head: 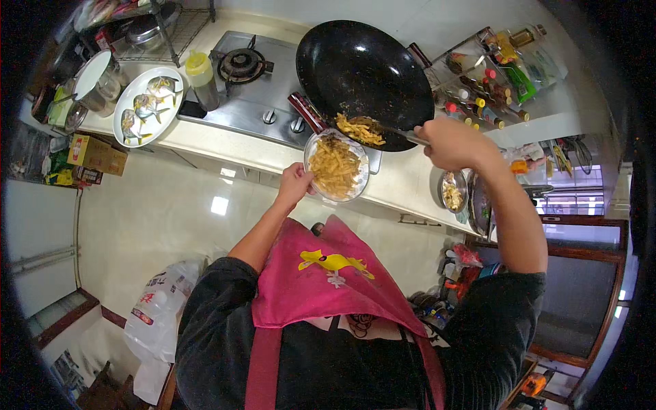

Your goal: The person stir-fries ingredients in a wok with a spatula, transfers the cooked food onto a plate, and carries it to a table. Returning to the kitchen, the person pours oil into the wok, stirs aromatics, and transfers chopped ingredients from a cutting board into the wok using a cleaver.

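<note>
My left hand (296, 184) grips the left rim of a plate (363, 184) heaped with yellow-brown food strips (335, 168). The plate is at the near edge of a large black wok (364, 77), which is tilted towards me on the right side of the stove. My right hand (451, 143) is closed around the metal handle (412, 137) of a utensil reaching into the wok; its head is partly hidden by food. More strips (359, 129) lie at the wok's lower edge. One wooden wok handle (307, 111) points left, just above the plate.
Left of the wok is a free burner (242, 65) on the steel gas stove (256, 110). A squeeze bottle (202, 79) and an oval plate (119, 123) of fish stand further left. Rightwards are a metal bowl (453, 192) of food and a rack with several bottles (492, 97).
</note>
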`<state>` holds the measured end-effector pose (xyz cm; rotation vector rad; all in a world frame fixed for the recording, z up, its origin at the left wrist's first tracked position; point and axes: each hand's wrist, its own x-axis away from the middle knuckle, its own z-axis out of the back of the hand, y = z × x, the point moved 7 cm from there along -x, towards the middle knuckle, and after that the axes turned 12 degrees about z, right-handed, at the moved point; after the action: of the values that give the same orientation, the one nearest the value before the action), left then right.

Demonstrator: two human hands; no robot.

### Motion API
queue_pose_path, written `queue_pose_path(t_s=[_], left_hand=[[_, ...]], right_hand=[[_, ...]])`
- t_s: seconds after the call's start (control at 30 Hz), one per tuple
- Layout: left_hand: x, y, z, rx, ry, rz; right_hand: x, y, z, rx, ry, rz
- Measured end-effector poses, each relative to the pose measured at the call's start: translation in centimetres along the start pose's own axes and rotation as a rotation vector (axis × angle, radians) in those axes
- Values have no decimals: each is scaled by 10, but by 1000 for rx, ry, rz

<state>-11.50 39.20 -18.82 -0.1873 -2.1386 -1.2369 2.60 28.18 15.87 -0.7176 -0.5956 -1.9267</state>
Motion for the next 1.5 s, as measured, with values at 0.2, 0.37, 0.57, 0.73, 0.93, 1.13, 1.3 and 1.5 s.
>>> queue_pose_path(t_s=[0.2,0.37,0.57,0.73,0.93,1.13,1.3,1.5], left_hand=[[6,8,3,-11,-30,25],[-2,7,5,10,-77,31],[-11,3,2,-10,-106,45],[-14,-1,3,-32,-136,55],[-9,2,-4,-16,-152,60],[-14,-5,-5,-13,-160,56],[-15,-10,-1,-43,-150,41],[-6,-1,-5,-37,-164,56]], right_hand=[[45,0,35,-123,53,66],[73,-8,53,-116,93,25],[100,-10,63,-105,132,9],[111,-1,74,-137,225,-26],[19,87,24,-207,330,-111],[-99,59,-49,-11,372,-181],[-33,11,-63,-24,256,31],[51,9,-14,-181,190,96]])
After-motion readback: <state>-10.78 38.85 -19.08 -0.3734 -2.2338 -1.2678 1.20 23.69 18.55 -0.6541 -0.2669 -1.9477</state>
